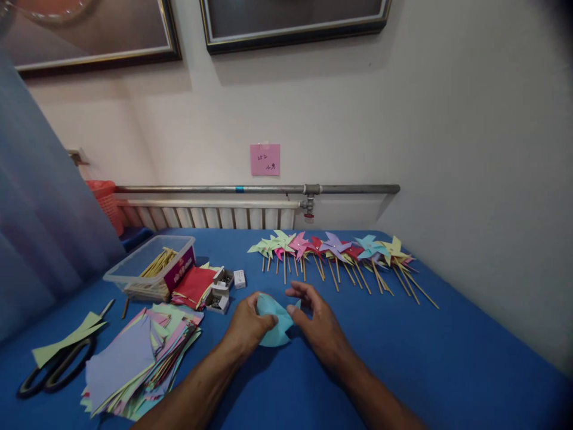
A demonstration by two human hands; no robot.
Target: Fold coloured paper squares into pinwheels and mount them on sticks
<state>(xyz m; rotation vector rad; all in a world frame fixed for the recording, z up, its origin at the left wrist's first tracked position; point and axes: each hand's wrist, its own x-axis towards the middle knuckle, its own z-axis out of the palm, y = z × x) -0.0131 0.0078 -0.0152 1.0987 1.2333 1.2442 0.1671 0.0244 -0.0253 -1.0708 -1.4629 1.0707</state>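
Note:
A light blue sheet of paper [274, 322] lies partly folded on the blue table [447, 358], held between both hands. My left hand [248, 325] pinches its left side with thumb and fingers. My right hand [316, 319] touches its right edge with the thumb, the other fingers spread above it. Behind them lies a row of finished paper pinwheels [340, 254] on wooden sticks, in green, pink, purple, blue and yellow.
A stack of coloured paper squares [138, 358] lies at left, with black scissors [56, 367] and a green scrap beside it. A clear plastic box of sticks [150, 266], red paper [194, 285] and small pin boxes [221, 289] sit behind. A radiator and pipe run along the wall.

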